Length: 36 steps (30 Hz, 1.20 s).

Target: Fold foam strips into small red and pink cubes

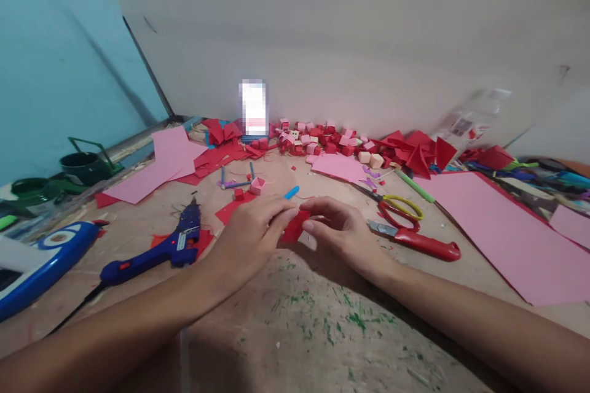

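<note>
Both of my hands meet over the middle of the table, pinching one small piece of red paper (295,227). My left hand (260,224) grips its left side, fingers curled and closed. On the other side my right hand (338,227) has thumb and fingers closed on the paper's right edge. Part of the paper is hidden behind the fingers, so its folds cannot be made out. Just beyond the fingertips lies a blue stick-like thing (292,192). A small pink paper box (258,185) and a red sheet (230,209) lie beyond my left hand.
A blue hot glue gun (179,242) lies left, with a blue tape dispenser (55,258) beyond it. Scissors (401,209) and a red-handled cutter (424,244) sit right. Pink sheets (502,227), a pile of small paper cubes (318,138), a lit phone (254,107) and a plastic bottle (474,116) line the back.
</note>
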### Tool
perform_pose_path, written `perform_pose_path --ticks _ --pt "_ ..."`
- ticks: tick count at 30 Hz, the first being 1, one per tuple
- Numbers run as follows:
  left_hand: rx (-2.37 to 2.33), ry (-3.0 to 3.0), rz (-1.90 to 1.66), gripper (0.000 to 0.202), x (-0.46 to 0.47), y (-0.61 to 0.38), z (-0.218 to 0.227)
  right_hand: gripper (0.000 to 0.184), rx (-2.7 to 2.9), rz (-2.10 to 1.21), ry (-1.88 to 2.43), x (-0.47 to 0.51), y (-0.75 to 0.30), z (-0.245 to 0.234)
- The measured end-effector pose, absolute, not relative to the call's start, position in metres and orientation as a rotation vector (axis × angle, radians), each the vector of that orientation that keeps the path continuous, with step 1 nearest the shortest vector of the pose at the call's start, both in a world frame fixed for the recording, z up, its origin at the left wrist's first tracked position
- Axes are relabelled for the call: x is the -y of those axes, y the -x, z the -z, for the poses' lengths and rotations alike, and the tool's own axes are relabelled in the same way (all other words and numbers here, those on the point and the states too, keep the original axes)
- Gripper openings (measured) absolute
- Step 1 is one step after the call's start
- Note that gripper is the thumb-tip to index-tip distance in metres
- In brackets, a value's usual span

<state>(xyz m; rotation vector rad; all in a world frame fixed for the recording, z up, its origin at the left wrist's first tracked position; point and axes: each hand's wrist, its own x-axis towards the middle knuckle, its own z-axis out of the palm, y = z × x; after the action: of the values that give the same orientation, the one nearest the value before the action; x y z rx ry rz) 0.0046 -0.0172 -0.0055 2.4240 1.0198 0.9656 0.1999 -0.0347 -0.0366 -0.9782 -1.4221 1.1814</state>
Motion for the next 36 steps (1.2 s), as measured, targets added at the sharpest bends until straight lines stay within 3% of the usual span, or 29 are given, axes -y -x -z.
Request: perform_pose_path --ticks 4,14,36 --pt "-1.03 -2.144 -0.929 0.026 0.0229 -0.005 0.0045 0.015 1.429 -1.243 0.992 0.0357 -0.2006 0.0355" --pt "-1.027 -2.076 -0.886 0.025 0.0241 -0.0042 0.0029 0.011 1.453 -1.101 1.044 0.0384 -0.2024 0.0365" --pt "-0.997 -1.793 -0.881 0.022 0.0172 -0.0054 0.0081 0.019 1.528 -1.178 1.071 0.0361 -0.2021 0.0327"
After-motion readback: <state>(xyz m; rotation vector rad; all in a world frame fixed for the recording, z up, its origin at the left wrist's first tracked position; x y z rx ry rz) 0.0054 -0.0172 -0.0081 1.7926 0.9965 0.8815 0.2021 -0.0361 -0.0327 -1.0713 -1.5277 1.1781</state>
